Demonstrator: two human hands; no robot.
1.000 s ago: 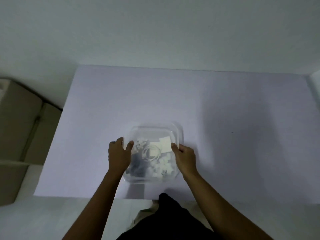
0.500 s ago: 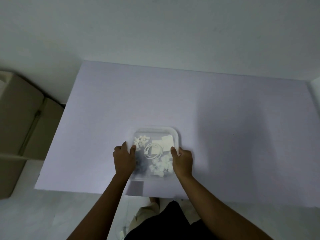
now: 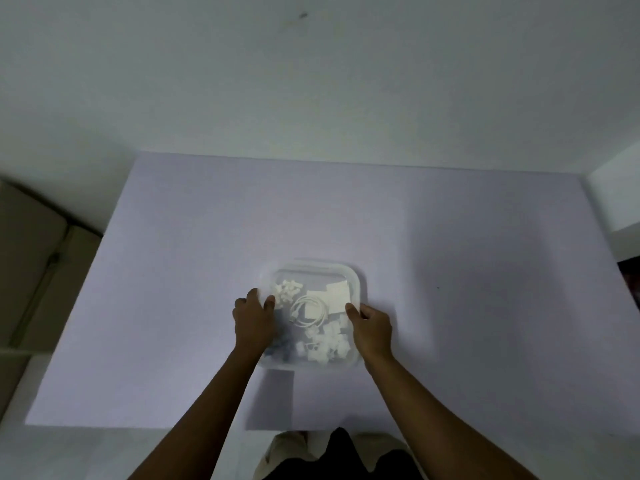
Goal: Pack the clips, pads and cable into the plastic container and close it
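Note:
A clear square plastic container (image 3: 358,282) with a clear lid on top sits on the table near its front edge. Through the lid I see a coiled white cable (image 3: 309,310), white clips (image 3: 286,292) at the back left, white pads (image 3: 335,295) at the back right and more white pieces (image 3: 325,346) at the front right. My left hand (image 3: 254,320) grips the container's left edge, thumb on the lid. My right hand (image 3: 371,323) grips the right edge, thumb on top as well.
The table (image 3: 450,306) is covered in pale lilac. A cardboard box (image 3: 27,271) stands on the floor to the left. A white wall rises behind the table, and a white surface (image 3: 616,199) shows at the far right.
The lid, offset toward the back a second ago, now lines up with the container. Both hands stay on the sides; the camera view has shifted slightly.

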